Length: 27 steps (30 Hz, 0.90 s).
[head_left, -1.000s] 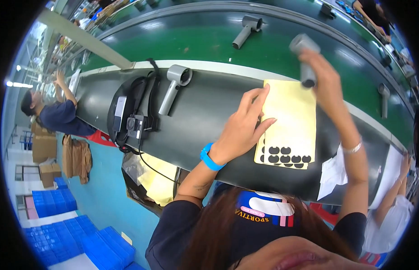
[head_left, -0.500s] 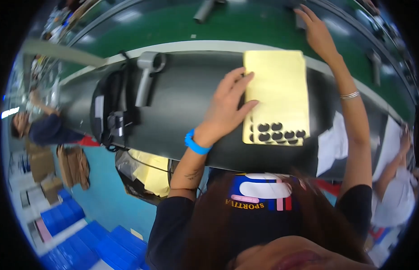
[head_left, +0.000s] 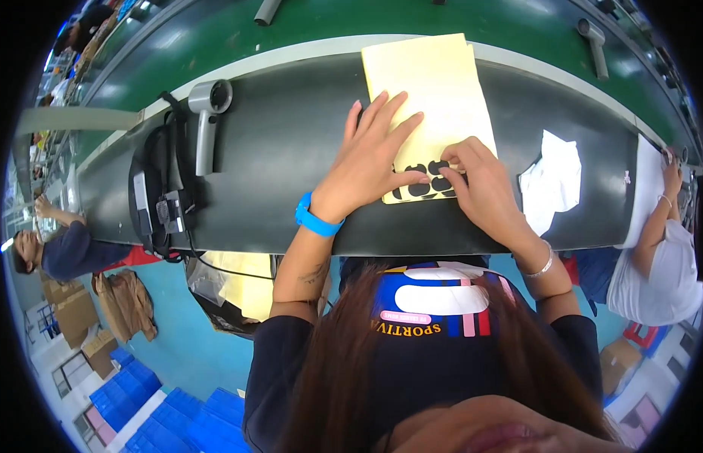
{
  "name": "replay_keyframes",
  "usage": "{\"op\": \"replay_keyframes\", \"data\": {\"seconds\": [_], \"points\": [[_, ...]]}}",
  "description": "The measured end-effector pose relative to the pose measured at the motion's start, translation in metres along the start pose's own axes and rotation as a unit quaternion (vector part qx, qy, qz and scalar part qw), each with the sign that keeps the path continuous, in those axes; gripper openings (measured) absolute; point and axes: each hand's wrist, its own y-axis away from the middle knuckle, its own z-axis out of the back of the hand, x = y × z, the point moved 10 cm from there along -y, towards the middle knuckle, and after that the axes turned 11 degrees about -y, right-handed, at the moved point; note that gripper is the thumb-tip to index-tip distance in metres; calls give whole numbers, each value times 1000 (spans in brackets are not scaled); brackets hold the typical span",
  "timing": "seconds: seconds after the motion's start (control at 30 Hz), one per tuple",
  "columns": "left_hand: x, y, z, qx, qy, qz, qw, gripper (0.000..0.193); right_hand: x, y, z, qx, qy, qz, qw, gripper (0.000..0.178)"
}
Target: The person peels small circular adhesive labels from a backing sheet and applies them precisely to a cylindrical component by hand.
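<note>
A pad of yellow backing sheets lies on the dark belt in front of me, with several black rounded stickers along its near edge. My left hand rests on the sheet with fingers spread, its thumb reaching the stickers. At the sheet's lower right, my right hand bends over the sticker row. Its thumb and forefinger pinch at one black sticker; how far that sticker is lifted cannot be seen. A blue band circles my left wrist.
Left of the sheets lie a grey round-headed device with a handle and a black bag. Crumpled white paper lies to the right. Below the belt stands a bin with yellow sheets. People work at both sides; a green conveyor runs beyond.
My right hand has come back from the far green conveyor to the sticker row. The left hand stays on the yellow sheets, which now lie tilted and further left in view.
</note>
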Motion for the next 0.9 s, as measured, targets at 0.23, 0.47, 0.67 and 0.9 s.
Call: {"op": "replay_keyframes", "data": {"seconds": [0.23,0.47,0.67,0.9], "points": [[5,4,-2,-37,-19,8,999,75,-10,4,-1,-50,-23,-22,998,8],[-2,-3,2,-73,-16,-22,997,65,-16,6,9,-14,-72,-45,996,3],[14,8,-5,-1,-35,26,999,58,-50,-19,109,-155,-229,44,960,4],[6,-2,-5,16,-39,20,999,56,-195,-45,291,-382,6,10,924,37]]}}
